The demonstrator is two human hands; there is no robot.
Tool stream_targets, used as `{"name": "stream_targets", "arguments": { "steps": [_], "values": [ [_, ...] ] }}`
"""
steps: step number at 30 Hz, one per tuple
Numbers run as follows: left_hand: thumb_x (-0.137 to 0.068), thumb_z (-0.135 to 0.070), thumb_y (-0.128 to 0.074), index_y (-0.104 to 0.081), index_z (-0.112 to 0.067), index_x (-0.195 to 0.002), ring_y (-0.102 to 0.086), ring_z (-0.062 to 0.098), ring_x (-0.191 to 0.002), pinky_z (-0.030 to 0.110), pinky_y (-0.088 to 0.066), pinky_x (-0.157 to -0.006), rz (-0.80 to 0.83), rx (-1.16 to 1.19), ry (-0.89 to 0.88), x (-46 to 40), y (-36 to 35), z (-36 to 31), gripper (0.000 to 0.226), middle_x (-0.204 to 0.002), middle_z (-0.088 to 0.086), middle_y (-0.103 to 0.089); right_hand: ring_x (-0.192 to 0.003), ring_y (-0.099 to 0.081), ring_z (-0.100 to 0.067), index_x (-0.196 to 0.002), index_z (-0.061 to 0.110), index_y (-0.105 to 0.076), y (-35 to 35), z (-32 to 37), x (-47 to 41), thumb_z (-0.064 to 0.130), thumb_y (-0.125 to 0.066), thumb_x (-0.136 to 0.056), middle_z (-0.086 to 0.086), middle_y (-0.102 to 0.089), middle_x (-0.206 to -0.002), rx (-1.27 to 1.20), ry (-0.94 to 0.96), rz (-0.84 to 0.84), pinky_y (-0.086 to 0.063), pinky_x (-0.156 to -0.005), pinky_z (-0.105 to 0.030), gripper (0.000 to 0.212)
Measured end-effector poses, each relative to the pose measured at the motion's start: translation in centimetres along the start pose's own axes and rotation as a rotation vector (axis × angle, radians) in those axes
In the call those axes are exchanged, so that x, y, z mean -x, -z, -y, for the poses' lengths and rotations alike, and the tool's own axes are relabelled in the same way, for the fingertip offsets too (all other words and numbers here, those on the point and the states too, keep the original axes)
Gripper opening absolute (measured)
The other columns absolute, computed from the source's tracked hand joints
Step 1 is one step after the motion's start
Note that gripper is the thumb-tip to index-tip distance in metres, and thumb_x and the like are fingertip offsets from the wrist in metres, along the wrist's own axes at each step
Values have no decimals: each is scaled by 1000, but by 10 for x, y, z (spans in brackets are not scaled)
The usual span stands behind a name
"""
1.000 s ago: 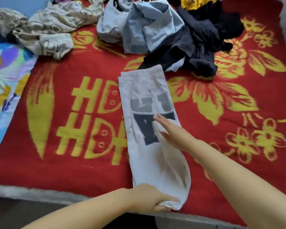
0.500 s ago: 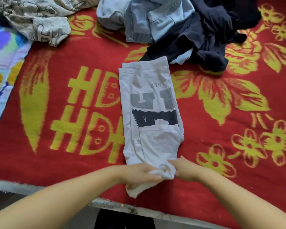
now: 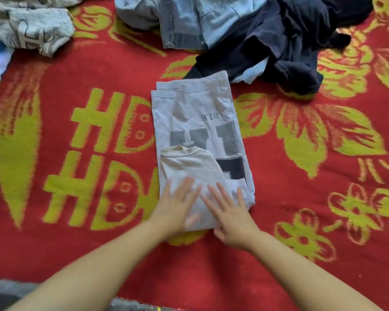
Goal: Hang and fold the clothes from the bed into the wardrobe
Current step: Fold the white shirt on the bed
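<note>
Both palms lie flat with fingers straight, left hand (image 3: 176, 206) and right hand (image 3: 230, 215) pressing the folded white T-shirt (image 3: 198, 122) mid-bed on the red blanket (image 3: 279, 254), grasping nothing.

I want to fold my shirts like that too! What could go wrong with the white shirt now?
1. Both hands, left hand and right hand, only press flat on the white T-shirt; the folded-up flap may spring open once they lift.
2. The fold looks uneven at its right edge, so the next fold may come out crooked.
3. The dark garment lies against the shirt's far end and might snag it.
</note>
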State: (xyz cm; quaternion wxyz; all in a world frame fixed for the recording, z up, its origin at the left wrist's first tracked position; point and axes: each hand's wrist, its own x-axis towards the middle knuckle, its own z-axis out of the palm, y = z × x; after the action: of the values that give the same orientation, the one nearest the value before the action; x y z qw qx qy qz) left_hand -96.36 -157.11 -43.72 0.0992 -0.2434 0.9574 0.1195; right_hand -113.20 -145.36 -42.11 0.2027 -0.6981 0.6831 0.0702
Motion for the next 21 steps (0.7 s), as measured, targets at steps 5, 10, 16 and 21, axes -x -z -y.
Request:
{"name": "stream_targets", "arguments": {
  "steps": [5, 10, 16, 21],
  "values": [
    [-47, -34, -76, -56, -4, -131, -47, 32, -130, 57, -43, -98, 276, -30, 81, 34, -44, -20, 92, -141, 20, -47, -127, -50, -37, -134, 24, -56, -22, -21, 5, 24, -84, -31, -6, -50, -142, 198, -30, 216, -41, -84, -73, 107],
    [-77, -9, -26, -63, -8, -125, -56, 31, -121, 46, -50, -92, 261, -123, 155, 2, -31, -10, 60, -132, 20, -56, -144, -1, -45, -151, 38, -1, -18, -33, -18, -2, -45, -88, 2, 6, -161, 91, -130, 283, -13, -100, -76, 87],
    [-90, 3, -23, 10, -5, -150, 12, 37, -145, 43, -5, -119, 713, 52, 11, 14, -6, 0, 69, -155, 25, 18, -146, -6, -36, -152, 40, -6, 19, -24, -19, -10, -36, -83, 9, 3, -161, -87, -56, 589, -24, -109, -60, 90],
    [-81, 4, -35, -51, -9, -125, -55, 27, -107, 17, -44, -74, 1167, 518, 10, 31, 43, 7, 48, -125, 15, -53, -96, -57, -25, -135, 23, -46, 58, -7, -14, -4, -43, -82, -1, -61, -106, -256, 67, 1058, -48, -62, -29, 60]
  ]
}}
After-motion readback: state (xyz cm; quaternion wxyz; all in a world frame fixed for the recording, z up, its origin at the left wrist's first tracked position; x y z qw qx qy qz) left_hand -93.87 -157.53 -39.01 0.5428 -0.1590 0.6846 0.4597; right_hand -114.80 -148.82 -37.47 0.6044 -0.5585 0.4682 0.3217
